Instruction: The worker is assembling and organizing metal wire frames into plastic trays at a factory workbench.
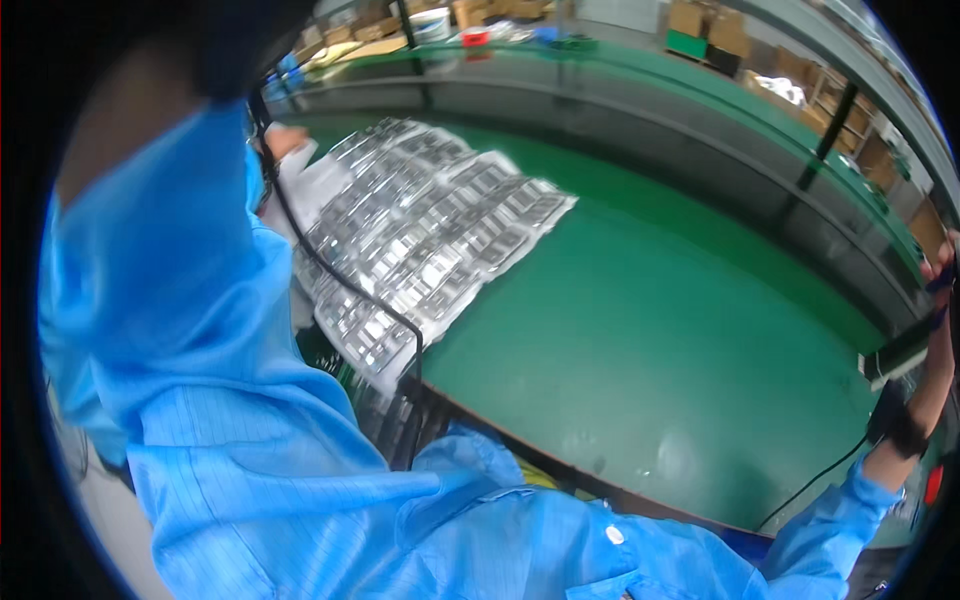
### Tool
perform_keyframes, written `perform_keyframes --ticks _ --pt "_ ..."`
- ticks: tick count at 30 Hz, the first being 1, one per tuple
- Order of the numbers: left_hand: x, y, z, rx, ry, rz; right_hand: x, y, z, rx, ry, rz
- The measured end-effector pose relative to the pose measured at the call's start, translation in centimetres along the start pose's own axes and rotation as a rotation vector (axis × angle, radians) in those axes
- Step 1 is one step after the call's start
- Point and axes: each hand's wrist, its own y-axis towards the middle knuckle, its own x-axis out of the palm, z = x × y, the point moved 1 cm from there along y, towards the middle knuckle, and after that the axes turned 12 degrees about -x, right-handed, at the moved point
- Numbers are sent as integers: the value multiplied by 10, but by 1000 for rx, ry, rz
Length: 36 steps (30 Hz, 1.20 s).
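My left arm in its blue sleeve (190,230) is raised at the upper left. Its bare forearm runs into the dark rim, and the hand itself is out of view. At the far right edge is my right hand (940,265), blurred and partly cut off; I cannot make out whether it holds anything. A black band (905,435) circles the right wrist. Near that forearm is a dark bar with a pale edge (895,358). Shiny clear trays with rows of small silvery parts (430,220) lie on the left of the green table (640,350).
Another hand (285,140), apparently a co-worker's, is beside the trays. A black cable (350,285) crosses in front of them. A thin cable (810,485) runs to the right wrist. Cardboard boxes (705,25) and a white bucket (430,25) stand beyond the table.
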Motion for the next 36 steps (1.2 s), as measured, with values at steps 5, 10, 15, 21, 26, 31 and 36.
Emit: perform_keyframes --ticks 5,10,15,21,26,31,36 --pt "23 -243 30 -323 -129 -105 74 -110 28 64 79 -480" --pt "-60 -408 -31 -406 -434 -112 138 -189 -19 279 208 -887" --pt "-1 -480 -115 -758 -755 92 159 -221 -15 282 63 -1051" --pt "186 -560 -286 -1105 -193 -27 187 -223 -59 260 46 -961" --pt "283 -603 -352 -1098 308 75 191 -268 -152 493 228 -1099" --pt "279 -598 -352 -1076 408 21 254 -326 -177 370 655 -1702" --pt "273 -604 -363 -1012 384 90 400 -431 -162 885 927 -1837"
